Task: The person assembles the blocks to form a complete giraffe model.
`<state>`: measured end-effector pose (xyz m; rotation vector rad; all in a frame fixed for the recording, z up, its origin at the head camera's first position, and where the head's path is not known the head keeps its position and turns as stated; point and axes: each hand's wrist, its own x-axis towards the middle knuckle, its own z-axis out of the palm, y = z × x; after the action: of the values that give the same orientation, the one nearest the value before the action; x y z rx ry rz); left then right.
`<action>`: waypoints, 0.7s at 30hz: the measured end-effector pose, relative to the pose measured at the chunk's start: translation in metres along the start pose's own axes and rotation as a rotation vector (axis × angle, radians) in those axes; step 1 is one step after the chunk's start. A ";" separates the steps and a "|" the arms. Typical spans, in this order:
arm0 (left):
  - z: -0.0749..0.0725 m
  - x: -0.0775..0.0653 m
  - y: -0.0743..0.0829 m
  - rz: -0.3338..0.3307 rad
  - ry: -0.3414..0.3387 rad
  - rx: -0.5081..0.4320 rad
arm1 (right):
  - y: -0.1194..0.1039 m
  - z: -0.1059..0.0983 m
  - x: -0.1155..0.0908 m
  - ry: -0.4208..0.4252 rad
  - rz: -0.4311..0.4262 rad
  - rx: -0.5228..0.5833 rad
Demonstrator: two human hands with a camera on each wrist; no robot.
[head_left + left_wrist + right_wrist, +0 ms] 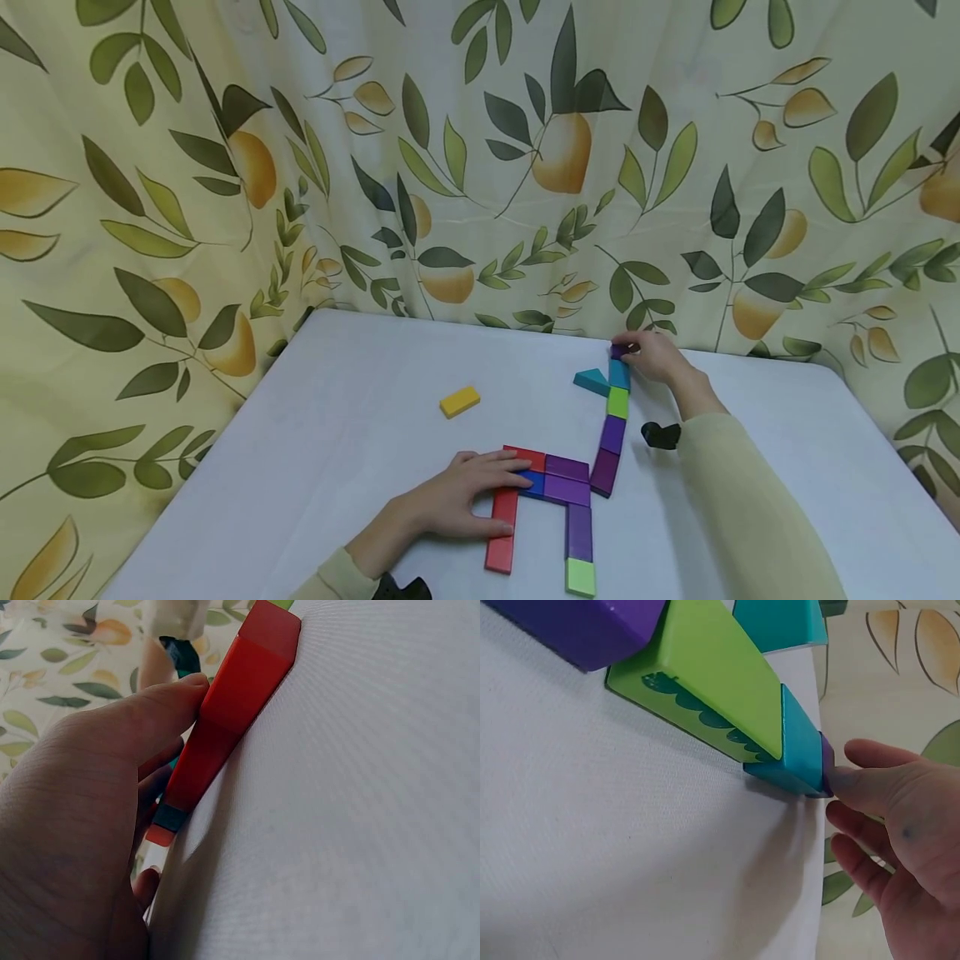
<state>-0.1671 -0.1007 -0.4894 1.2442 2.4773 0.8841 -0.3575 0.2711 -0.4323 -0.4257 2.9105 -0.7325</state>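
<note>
At the far end of a bent row of blocks, my right hand (660, 360) pinches a small dark purple block (617, 352) between thumb and finger. It sits against a teal block (793, 742), followed by a lime green block (705, 682), a purple block (612, 434) and a plum block (605, 472). My left hand (467, 492) rests on the nearer group with fingers stretched out. Its fingertips touch a red block (531, 457) and a blue block (534, 484); the thumb touches the red blocks (240, 682) of the left leg.
Purple blocks (567, 488) continue that group, with a light green block (581, 577) at the near end. A teal triangular block (592, 382) lies beside the row. Apart lies a yellow block (460, 402). A leaf-patterned curtain (480, 167) hangs behind the white table (360, 400).
</note>
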 end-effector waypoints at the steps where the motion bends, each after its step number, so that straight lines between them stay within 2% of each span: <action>1: 0.000 0.000 0.000 0.000 0.000 0.000 | 0.000 0.000 0.000 -0.005 0.005 0.000; 6: -0.001 0.000 0.002 -0.001 0.000 -0.001 | -0.003 -0.002 -0.001 -0.023 0.017 -0.010; 12: -0.003 0.000 0.002 -0.005 -0.002 0.000 | -0.003 0.000 -0.001 -0.082 -0.015 0.006; 21: -0.002 -0.001 0.002 -0.008 -0.004 -0.002 | 0.002 0.003 0.001 -0.087 -0.020 -0.005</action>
<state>-0.1663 -0.1012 -0.4866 1.2337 2.4757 0.8820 -0.3579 0.2712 -0.4354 -0.4756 2.8316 -0.6921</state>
